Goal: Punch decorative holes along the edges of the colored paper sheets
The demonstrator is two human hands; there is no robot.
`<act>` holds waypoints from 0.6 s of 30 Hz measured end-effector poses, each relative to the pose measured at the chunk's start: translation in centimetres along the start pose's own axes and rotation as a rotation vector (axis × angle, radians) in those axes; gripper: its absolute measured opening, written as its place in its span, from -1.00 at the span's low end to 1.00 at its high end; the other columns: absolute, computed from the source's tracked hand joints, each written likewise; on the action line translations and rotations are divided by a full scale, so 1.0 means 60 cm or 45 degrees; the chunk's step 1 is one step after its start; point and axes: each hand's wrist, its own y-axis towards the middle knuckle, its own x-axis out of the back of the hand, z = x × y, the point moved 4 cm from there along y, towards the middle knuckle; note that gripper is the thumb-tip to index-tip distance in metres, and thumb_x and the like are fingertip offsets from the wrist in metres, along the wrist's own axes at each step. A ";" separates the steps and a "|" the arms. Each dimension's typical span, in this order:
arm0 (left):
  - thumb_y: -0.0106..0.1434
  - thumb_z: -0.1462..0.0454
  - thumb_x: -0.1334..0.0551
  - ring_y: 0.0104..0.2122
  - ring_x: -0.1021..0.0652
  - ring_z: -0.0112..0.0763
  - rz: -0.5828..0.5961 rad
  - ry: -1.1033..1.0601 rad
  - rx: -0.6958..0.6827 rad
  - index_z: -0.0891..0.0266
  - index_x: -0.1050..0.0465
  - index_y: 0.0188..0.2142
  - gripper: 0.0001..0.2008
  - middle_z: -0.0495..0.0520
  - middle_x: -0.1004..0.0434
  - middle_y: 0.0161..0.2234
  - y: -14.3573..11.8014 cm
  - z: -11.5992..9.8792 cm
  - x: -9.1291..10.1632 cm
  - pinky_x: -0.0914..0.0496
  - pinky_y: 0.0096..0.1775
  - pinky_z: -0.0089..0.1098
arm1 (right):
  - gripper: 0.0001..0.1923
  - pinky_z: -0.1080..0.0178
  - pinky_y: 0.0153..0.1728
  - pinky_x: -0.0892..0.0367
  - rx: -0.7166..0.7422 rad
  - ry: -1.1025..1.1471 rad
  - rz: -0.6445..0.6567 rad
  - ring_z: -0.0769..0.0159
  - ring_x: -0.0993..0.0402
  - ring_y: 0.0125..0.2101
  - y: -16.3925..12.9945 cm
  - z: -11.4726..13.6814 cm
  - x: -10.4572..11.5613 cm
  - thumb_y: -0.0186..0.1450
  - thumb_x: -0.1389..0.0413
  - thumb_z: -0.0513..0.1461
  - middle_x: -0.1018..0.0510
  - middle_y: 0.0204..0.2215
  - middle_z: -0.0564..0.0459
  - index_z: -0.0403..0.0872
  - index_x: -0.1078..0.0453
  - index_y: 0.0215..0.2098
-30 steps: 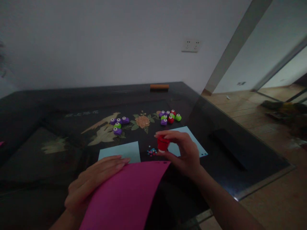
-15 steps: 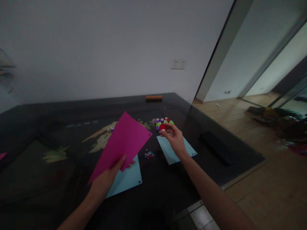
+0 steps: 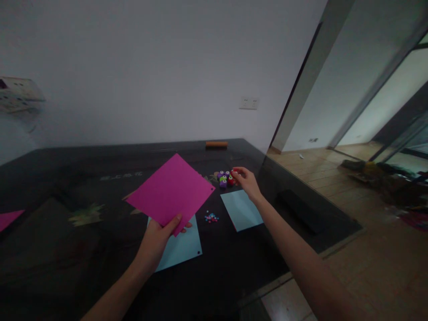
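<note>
My left hand (image 3: pixel 159 235) pinches the near corner of a magenta paper sheet (image 3: pixel 170 191) and holds it lifted above the dark table (image 3: pixel 83 178). My right hand (image 3: pixel 245 180) reaches far across to a cluster of small punches (image 3: pixel 225 177), purple, green and red, with its fingertips on a red punch (image 3: pixel 231 180). Whether the fingers still grip that punch cannot be told. Two light blue sheets lie flat: the left blue sheet (image 3: pixel 182 247) under my left hand, the right blue sheet (image 3: pixel 241 214) below my right wrist. A small pile of coloured paper dots (image 3: pixel 211 217) lies between them.
An orange-brown bar (image 3: pixel 216 144) lies at the table's far edge by the wall. Another magenta sheet (image 3: pixel 9 218) shows at the far left. A dark flat rectangle (image 3: pixel 297 209) sits near the table's right edge. Wooden floor with scattered items lies to the right.
My right hand carried the red punch from beside the paper dots out to the punch cluster. My left hand picked the magenta sheet up off the table and raised it.
</note>
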 end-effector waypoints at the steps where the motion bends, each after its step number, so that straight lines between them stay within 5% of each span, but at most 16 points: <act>1: 0.05 0.19 -0.32 -0.47 -0.58 -0.28 0.010 -0.006 -0.005 0.33 -0.41 -0.33 -0.75 0.07 -0.59 -0.52 0.001 0.002 0.001 -0.45 -0.41 -0.38 | -0.63 0.29 -0.44 -0.34 0.031 -0.092 0.040 0.38 -0.39 -0.51 0.006 0.005 -0.016 0.20 -0.03 -0.08 -0.49 -0.41 0.05 -0.11 -0.36 -0.11; 9: 0.03 0.22 -0.32 -0.53 -0.56 -0.31 -0.037 -0.038 0.009 0.34 -0.42 -0.35 -0.77 0.07 -0.58 -0.54 0.003 -0.002 -0.001 -0.42 -0.45 -0.39 | -0.73 0.19 -0.13 -0.18 0.235 -0.876 0.324 0.16 -0.30 -0.12 0.029 0.027 -0.141 0.34 0.08 -0.17 -0.53 -0.25 -0.13 -0.10 -0.42 -0.22; 18: 0.04 0.19 -0.30 -0.52 -0.56 -0.29 -0.004 -0.030 -0.006 0.32 -0.43 -0.37 -0.77 0.09 -0.58 -0.54 0.004 -0.008 0.003 -0.41 -0.46 -0.38 | -0.67 0.14 -0.07 -0.09 0.397 -1.292 0.435 0.10 -0.16 -0.01 0.031 0.014 -0.149 0.37 0.15 -0.15 -0.36 -0.07 -0.20 -0.11 -0.38 -0.10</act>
